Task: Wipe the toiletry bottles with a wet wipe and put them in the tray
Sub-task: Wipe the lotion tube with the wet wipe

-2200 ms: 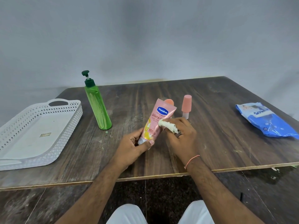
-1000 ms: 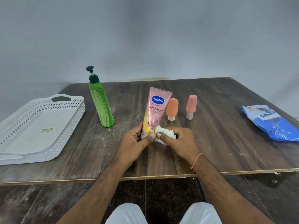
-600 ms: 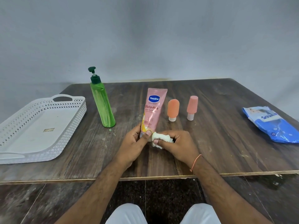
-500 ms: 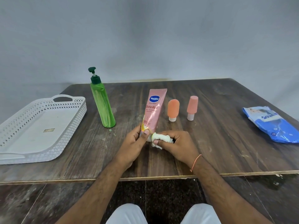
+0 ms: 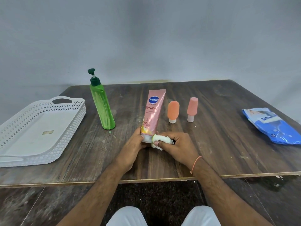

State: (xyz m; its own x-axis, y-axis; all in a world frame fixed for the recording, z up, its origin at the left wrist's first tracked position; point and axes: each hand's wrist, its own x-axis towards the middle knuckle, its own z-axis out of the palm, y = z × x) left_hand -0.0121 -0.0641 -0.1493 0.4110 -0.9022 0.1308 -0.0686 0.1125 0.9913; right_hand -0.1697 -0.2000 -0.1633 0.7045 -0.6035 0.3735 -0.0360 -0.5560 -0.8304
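Pink Vaseline tube (image 5: 152, 114) stands cap-down near the table's front middle, leaning slightly right at the top. Left hand (image 5: 132, 148) curls its fingers around the tube's lower end, thumb on the front near the cap. Right hand (image 5: 175, 147) is closed on a bunched white wet wipe (image 5: 160, 139), which is pressed against the tube's white cap from the right.

Just behind and right of the tube: orange travel bottle (image 5: 173, 111) and, beside it, pink travel bottle (image 5: 192, 109), both cap-down, apart from each other. Behind and left: green pump bottle (image 5: 102, 108), upright with a slight lean, near the tray.

White lattice tray (image 5: 71, 128) sits at the left end of the wooden table (image 5: 219, 144), its near-left corner running out of view; whether it overhangs the edge, cannot tell. Inside it only a small sticker on the floor, no bottles. Blue wipes pack (image 5: 273, 126) lies flat at the far right, close to the table's right edge.

Open tabletop between hands and tray, and between hands and pack. Front edge runs just under both wrists.
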